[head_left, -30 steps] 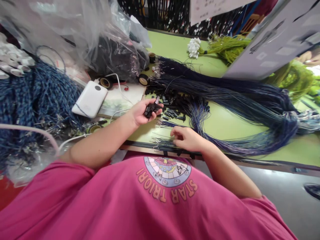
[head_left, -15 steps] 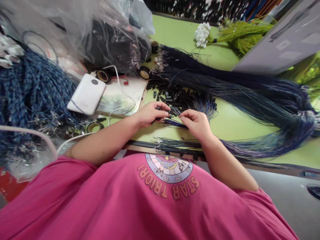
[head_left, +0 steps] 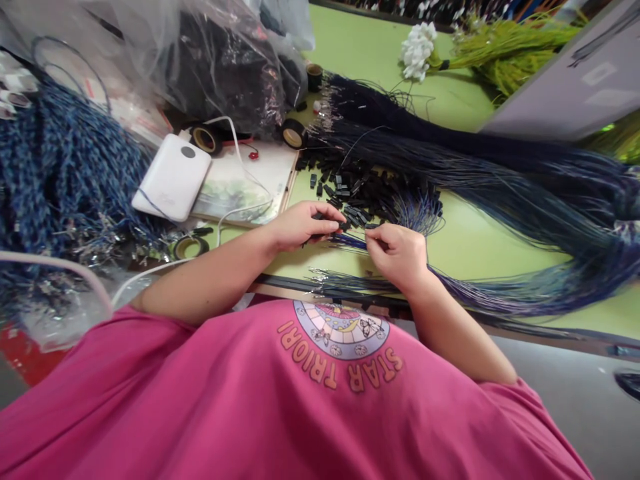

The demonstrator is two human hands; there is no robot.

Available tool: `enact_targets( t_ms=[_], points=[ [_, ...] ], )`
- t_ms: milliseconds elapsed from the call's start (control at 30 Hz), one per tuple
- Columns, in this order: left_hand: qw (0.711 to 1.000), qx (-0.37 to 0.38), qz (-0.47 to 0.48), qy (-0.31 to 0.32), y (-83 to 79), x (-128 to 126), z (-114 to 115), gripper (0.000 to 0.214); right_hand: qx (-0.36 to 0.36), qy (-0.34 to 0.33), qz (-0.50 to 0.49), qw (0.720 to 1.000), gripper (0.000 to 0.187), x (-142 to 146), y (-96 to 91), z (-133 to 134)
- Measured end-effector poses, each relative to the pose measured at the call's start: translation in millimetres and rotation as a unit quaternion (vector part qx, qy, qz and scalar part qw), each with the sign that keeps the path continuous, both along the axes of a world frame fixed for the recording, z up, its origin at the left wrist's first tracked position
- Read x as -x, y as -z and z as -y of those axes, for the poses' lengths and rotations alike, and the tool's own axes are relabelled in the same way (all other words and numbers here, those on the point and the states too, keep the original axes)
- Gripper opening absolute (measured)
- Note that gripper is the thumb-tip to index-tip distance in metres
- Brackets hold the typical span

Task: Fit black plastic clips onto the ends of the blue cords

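Note:
My left hand [head_left: 311, 225] is closed around black plastic connector housings [head_left: 342, 227], with one poking out past the thumb and index finger. My right hand [head_left: 399, 255] lies to its right, its fingers curled in a pinch. Thin blue wires [head_left: 353, 241] run into the curled fingers of that hand; a small dark piece shows at its fingertips, too small to name. Just beyond both hands lies a heap of loose black connector housings [head_left: 365, 190]. More wires [head_left: 330, 275] with bare metal terminals stretch along the table's front edge, passing under my right forearm.
A long bundle of dark blue wires [head_left: 450, 153] curves round the right side of the green table [head_left: 480, 233]. To the left are a white power bank [head_left: 173, 177] with a cable, tape rolls [head_left: 294, 134], a booklet [head_left: 240, 187] and twisted blue wires [head_left: 75, 153].
My right hand has drawn slightly right, away from the left hand, and its fingers have curled in more. My left hand stays almost where it was, still holding the black housings.

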State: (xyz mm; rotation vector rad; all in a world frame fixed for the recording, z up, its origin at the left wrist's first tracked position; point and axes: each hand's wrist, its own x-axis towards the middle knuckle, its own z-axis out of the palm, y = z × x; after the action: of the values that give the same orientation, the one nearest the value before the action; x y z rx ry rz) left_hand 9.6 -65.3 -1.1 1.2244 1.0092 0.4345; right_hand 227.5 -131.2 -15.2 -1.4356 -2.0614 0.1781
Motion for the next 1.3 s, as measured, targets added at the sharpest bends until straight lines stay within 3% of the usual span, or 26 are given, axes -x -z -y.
enact_targets(
  t_ms=[300, 500, 1300],
  points=[
    [0.999, -0.024, -0.003, 0.032, 4.1, 3.7, -2.8, 0.024, -0.050, 0.017, 0.063, 0.997, 0.031, 1.8, 4.3, -1.3],
    [0.999, -0.038, -0.021, 0.028, 8.6, 4.9, -4.1, 0.027, -0.076, 0.011, 0.052, 0.996, 0.031, 0.6, 6.4, -2.5],
    [0.999, -0.030, -0.018, -0.007, 5.3, 0.7, -1.8, 0.024, -0.013, 0.021, 0.090, 0.996, 0.033, 4.1, 6.7, -2.3]
  ],
)
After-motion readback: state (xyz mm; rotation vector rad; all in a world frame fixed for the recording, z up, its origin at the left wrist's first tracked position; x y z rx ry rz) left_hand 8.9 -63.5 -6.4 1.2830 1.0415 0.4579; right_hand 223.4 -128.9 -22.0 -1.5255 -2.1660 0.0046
